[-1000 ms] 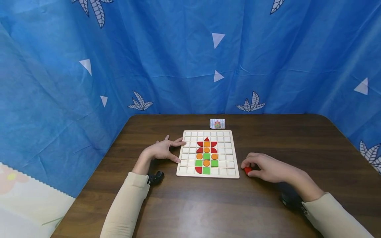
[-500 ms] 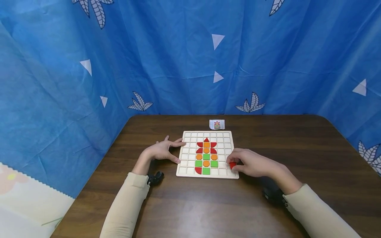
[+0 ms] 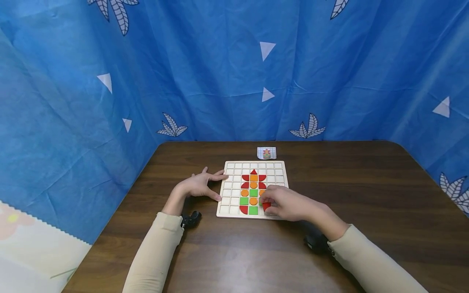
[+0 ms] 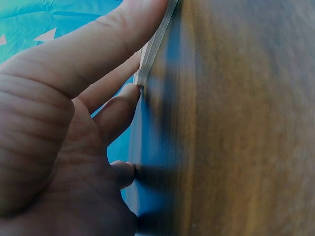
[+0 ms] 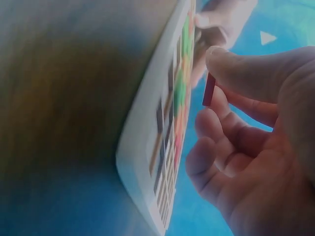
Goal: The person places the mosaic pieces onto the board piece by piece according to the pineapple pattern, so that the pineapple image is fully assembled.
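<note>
A white grid board [image 3: 235, 201] lies on the table, with red, orange and green tiles set in its middle columns. My left hand [image 3: 199, 184] rests at its left side, fingers spread, thumb and fingertips touching the edge. Over the lower right of the board, my right hand [image 3: 291, 203] pinches a red tile [image 3: 266, 206] between thumb and fingers. The right wrist view has this red tile [image 5: 209, 90] edge-on, thin and apart from the board surface; its full outline is hidden. My right fingers cover part of a green tile and an orange disc.
A small printed card [image 3: 266, 153] showing a coloured figure on a grid lies behind the board. Brown wood table [image 3: 234, 252] surrounds both, and a blue curtain [image 3: 227, 81] hangs behind its far edge.
With the red tile in its fingers, my right hand has moved left from the table beside the board to over the board's lower right cells. My left hand has stayed in place.
</note>
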`<action>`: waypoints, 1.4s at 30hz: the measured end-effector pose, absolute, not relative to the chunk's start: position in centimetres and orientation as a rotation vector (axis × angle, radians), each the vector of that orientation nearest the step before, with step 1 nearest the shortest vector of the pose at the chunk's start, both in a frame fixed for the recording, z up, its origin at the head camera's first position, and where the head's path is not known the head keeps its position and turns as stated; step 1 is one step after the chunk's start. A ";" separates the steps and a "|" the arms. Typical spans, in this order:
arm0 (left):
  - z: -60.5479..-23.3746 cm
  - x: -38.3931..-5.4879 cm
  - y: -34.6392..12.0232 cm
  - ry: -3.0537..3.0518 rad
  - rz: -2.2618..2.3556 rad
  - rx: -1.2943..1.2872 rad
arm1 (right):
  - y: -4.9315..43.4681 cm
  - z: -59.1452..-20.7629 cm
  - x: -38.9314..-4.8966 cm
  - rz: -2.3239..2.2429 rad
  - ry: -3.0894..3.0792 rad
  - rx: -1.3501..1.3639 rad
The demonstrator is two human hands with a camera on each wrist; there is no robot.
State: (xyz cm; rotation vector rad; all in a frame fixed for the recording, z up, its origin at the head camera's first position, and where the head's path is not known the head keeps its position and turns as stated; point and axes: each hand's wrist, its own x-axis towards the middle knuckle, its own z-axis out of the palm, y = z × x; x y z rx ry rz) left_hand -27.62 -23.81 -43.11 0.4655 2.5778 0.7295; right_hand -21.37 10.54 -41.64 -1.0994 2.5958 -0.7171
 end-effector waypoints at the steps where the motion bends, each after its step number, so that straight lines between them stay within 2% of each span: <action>1: -43.1 -27.6 -23.8 2.579 0.728 0.465 | 10.3 -41.8 -21.3 -0.708 2.591 -1.111; 27: -43.1 -27.7 -23.7 2.570 0.736 0.466 | 9.0 -42.7 -20.8 -0.647 2.683 -1.168; 35: -43.4 -27.9 -23.5 2.583 0.728 0.492 | 10.6 -42.5 -21.0 -0.681 2.640 -1.170; 42: -43.7 -27.7 -24.6 2.571 0.773 0.411 | 12.9 -41.7 -22.1 -0.655 2.651 -1.114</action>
